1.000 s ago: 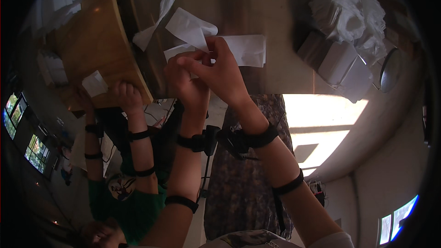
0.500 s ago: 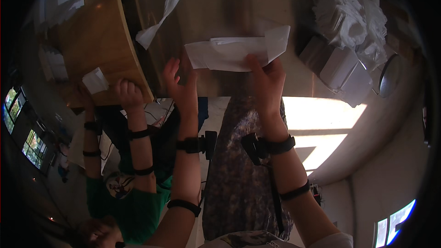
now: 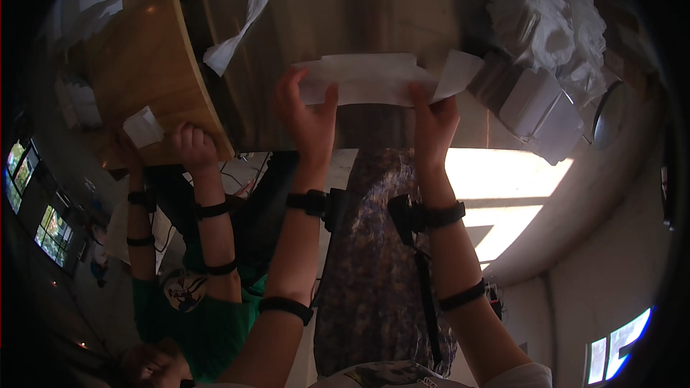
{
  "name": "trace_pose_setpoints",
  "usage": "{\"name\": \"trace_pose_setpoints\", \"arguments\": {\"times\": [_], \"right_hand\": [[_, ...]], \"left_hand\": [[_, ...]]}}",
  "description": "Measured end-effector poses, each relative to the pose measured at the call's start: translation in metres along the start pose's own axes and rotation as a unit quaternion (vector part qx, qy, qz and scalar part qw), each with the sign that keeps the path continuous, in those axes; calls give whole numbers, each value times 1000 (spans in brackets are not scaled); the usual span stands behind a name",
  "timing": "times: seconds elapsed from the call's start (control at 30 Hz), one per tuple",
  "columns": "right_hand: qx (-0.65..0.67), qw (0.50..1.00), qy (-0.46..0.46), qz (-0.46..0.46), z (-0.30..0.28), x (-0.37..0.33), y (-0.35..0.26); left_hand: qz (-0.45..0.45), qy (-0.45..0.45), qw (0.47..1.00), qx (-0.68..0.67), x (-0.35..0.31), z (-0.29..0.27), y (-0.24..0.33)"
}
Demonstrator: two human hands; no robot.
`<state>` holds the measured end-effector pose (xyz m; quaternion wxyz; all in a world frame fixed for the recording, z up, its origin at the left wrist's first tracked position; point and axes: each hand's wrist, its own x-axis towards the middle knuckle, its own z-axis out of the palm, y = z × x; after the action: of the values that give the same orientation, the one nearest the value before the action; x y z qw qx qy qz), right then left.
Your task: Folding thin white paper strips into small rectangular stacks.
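A folded white sheet of paper is stretched between my two hands above the brown table. My right hand pinches its right part, thumb in front and fingers behind, with a loose flap sticking out beyond them. Around the left end is my left hand, thumb against the near edge and fingertips curled at the outer end. Part of the paper behind the fingers is hidden.
A long white paper strip lies at the far left of the table. At right are crumpled white bundles and a stack of pale sheets. To the left, a co-worker's hands rest by a small white paper on a wooden board.
My left hand has moved right onto the paper's left end. My right hand has shifted slightly right, and the paper is spread straighter between them.
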<state>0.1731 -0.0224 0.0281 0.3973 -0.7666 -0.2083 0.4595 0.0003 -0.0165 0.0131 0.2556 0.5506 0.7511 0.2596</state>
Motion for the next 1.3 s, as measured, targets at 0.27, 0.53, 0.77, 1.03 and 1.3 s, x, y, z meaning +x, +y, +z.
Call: {"name": "trace_pose_setpoints", "arguments": {"times": [0.27,0.53,0.77,1.03,1.3], "right_hand": [[55,997,48,33,1,1,0],[192,969,128,88,-17,6,2],[36,986,135,88,-47,7,28],[54,980,125,147,-32,16,13],[82,973,165,141,-24,6,10]], "left_hand": [[16,23,997,76,6,10,1],[24,44,997,64,6,15,-3],[34,40,996,68,5,19,-3],[47,33,996,70,7,13,-3],[43,27,995,88,9,7,-5]]}}
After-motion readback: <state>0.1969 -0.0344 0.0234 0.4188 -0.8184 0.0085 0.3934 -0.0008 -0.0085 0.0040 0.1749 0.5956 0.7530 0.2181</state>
